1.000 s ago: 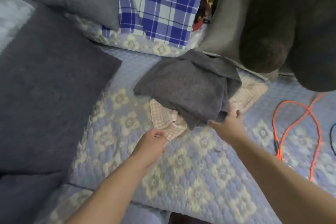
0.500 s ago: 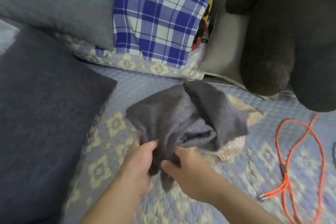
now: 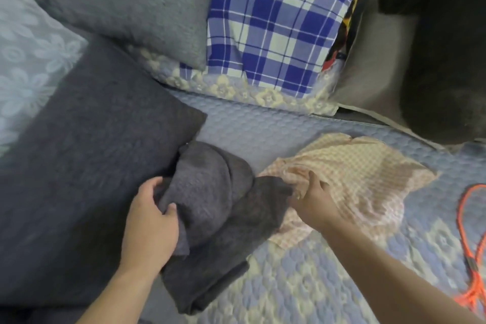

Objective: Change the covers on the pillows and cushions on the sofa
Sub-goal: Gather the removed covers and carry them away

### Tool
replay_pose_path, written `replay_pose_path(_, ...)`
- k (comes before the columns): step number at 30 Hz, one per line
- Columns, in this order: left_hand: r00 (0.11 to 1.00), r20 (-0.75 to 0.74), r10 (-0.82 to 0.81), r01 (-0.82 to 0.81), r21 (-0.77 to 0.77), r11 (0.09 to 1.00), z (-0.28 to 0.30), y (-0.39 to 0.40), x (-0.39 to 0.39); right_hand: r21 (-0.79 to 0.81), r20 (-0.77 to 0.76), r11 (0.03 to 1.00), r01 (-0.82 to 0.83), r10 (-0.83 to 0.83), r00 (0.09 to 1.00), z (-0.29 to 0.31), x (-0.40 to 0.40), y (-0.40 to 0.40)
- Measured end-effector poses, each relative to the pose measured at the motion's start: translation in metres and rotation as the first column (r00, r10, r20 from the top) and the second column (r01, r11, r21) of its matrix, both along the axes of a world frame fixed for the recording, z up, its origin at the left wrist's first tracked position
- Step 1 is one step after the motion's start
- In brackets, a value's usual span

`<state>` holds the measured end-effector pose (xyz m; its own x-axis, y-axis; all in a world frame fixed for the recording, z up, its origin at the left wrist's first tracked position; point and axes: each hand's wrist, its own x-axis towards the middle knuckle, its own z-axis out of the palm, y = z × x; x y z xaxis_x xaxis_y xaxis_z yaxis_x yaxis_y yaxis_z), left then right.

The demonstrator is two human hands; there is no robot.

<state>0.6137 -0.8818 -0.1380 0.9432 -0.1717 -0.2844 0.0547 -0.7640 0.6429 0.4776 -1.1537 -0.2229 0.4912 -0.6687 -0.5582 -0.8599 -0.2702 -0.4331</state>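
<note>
Gripping w/ left hand [image 3: 150,221]: fingers and thumb curled round a bunched fold of the grey cover [image 3: 213,218], which lies crumpled on the sofa seat, its lower end trailing toward the seat's front edge. Right hand [image 3: 311,201] rests on the peach check cover [image 3: 360,181] just beside the grey one; fingers bent into the cloth at its left edge, looks like a pinch but can't tell for sure. Peach cover lies flat-ish and wrinkled on the quilt [image 3: 302,284], touching the grey cover's right side. Quilt is blue w/ cream flower pattern, covers the seat. Dark cushion [image 3: 86,166] lies flat at left, its corner touching the grey cover's top. Behind, leaning on the backrest: a lighter grey cushion [image 3: 131,5] and a blue plaid pillow [image 3: 276,26] side by side, touching. Dark plush shape [image 3: 441,60] at upper right. Orange cord [image 3: 470,244] looped on the quilt at far right, apart from both covers.
</note>
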Motion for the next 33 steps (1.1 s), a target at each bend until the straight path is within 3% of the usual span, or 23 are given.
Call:
replay_pose_path(3, 0.978, -0.100, -0.183, 0.200, 0.204, 0.958, -0.024, 0.000, -0.011, -0.064, -0.131, 0.997, -0.052, 0.043, 0.990, -0.022, -0.001, 0.015)
replay_pose_path(5, 0.914, -0.169, -0.368, 0.405, 0.371, 0.836, -0.044, -0.004, -0.025, 0.019, -0.227, 0.986, -0.164, 0.164, 0.960, -0.034, -0.008, 0.017)
replay_pose_path(7, 0.815, -0.326, -0.479, 0.577, 0.382, 0.722, -0.070, -0.010, -0.041, 0.024, -0.259, 0.948, -0.317, 0.312, 0.914, -0.045, -0.017, 0.020)
replay_pose_path(9, 0.728, -0.466, -0.503, 0.678, 0.375, 0.632, -0.099, -0.018, -0.050, -0.093, -0.247, 0.908, -0.408, 0.376, 0.893, -0.049, -0.022, 0.027)
replay_pose_path(13, 0.716, -0.479, -0.508, 0.699, 0.501, 0.511, -0.132, -0.035, -0.052, -0.427, -0.251, 0.779, -0.460, 0.386, 0.888, -0.051, -0.021, 0.012)
replay_pose_path(17, 0.715, -0.352, -0.604, 0.679, 0.556, 0.479, -0.132, -0.025, -0.036, -0.320, -0.298, 0.893, -0.317, 0.223, 0.928, -0.069, -0.021, -0.039)
replay_pose_path(19, 0.711, -0.240, -0.661, 0.649, 0.586, 0.486, -0.127, -0.013, -0.028, -0.305, -0.240, 0.917, -0.258, 0.188, 0.952, -0.071, -0.017, -0.048)
replay_pose_path(21, 0.724, -0.221, -0.654, 0.646, 0.549, 0.530, -0.119, -0.006, -0.025, -0.339, -0.147, 0.910, -0.238, 0.198, 0.969, -0.057, -0.016, -0.043)
replay_pose_path(24, 0.816, -0.190, -0.546, 0.569, 0.428, 0.702, -0.091, 0.000, -0.029, -0.397, -0.020, 0.903, -0.161, 0.167, 0.986, -0.014, -0.022, -0.029)
replay_pose_path(27, 0.923, -0.118, -0.366, 0.384, 0.337, 0.859, -0.030, 0.010, -0.050, -0.358, 0.185, 0.933, 0.037, 0.032, 0.982, 0.058, -0.031, -0.024)
replay_pose_path(30, 0.968, -0.045, -0.245, 0.249, 0.191, 0.950, 0.047, 0.023, -0.087, -0.225, 0.402, 0.953, 0.201, -0.097, 0.910, 0.146, -0.047, -0.018)
replay_pose_path(33, 0.984, -0.012, -0.180, 0.180, 0.049, 0.982, 0.124, 0.040, -0.139, -0.135, 0.517, 0.980, 0.148, -0.057, 0.854, 0.223, -0.073, 0.016)
